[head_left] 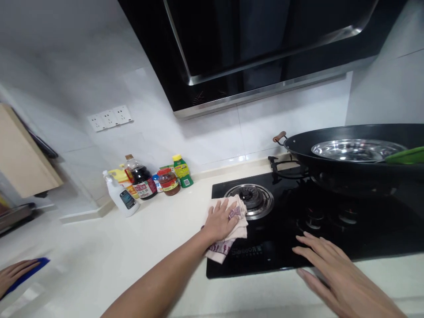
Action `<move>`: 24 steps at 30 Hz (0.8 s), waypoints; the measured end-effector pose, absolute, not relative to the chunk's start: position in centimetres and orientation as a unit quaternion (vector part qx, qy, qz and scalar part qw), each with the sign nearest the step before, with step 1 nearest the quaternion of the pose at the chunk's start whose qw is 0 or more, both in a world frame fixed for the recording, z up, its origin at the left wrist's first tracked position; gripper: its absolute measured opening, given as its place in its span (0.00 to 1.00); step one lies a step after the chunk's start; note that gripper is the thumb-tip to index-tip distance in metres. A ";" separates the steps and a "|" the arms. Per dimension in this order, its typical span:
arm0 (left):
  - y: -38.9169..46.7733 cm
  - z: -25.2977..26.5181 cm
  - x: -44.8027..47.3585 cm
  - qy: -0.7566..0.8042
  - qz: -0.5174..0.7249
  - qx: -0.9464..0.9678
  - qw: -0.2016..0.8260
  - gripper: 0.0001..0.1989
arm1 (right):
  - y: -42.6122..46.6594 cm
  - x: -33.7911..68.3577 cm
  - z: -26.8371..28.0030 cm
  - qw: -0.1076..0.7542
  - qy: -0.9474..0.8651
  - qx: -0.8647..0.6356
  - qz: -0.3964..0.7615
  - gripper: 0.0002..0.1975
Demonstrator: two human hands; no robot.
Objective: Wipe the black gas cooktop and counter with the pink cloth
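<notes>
My left hand [221,221] presses a pale cloth with purple print [241,229] against the left edge of the black glass stove [265,260]. The fingers are closed on the cloth, which bunches beneath the palm and overlaps the near-left rim of the left burner [261,212]. That burner has no pot support on it. Over the front of the stove, my right hand [326,269] is open, its fingers spread and holding nothing; whether it touches the glass I cannot tell. Close to it are two control knobs [314,218].
A large black wok [298,143] holding a metal dish [354,150] and something green stands right. A pot support [274,170] lies behind. Bottles and jars [142,181] line the wall. Another person's hand [16,274] rests on a blue cloth [36,267]. The range hood [265,88] overhangs.
</notes>
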State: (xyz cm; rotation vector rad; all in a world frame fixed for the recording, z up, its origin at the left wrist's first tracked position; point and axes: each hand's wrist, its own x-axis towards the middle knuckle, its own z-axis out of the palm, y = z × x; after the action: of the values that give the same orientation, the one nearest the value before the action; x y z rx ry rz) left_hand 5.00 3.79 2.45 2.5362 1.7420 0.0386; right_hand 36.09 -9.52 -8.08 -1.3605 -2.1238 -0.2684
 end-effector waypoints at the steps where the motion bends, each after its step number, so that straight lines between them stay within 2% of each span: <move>1: 4.3 2.4 5.1 0.566 0.018 0.824 0.032 0.33 | -9.6 36.0 -7.9 0.301 -0.798 -0.512 -0.101 0.21; 9: 7.0 2.2 4.2 0.581 0.066 0.811 0.028 0.32 | -10.0 35.6 -7.2 0.330 -0.786 -0.519 -0.070 0.19; 15: 9.0 2.4 4.9 0.635 0.072 0.769 0.012 0.32 | -10.2 35.3 -6.2 0.307 -0.787 -0.532 -0.055 0.19; 24: 2.5 1.7 6.4 0.586 0.018 0.810 0.000 0.36 | -9.8 35.4 -7.0 0.313 -0.791 -0.520 -0.079 0.19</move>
State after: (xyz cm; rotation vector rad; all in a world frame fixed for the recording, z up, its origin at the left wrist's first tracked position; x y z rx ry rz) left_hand 6.42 2.47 1.67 2.5443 1.8412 0.0570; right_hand 35.36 -9.76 -7.02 -1.3715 -2.0870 -0.2076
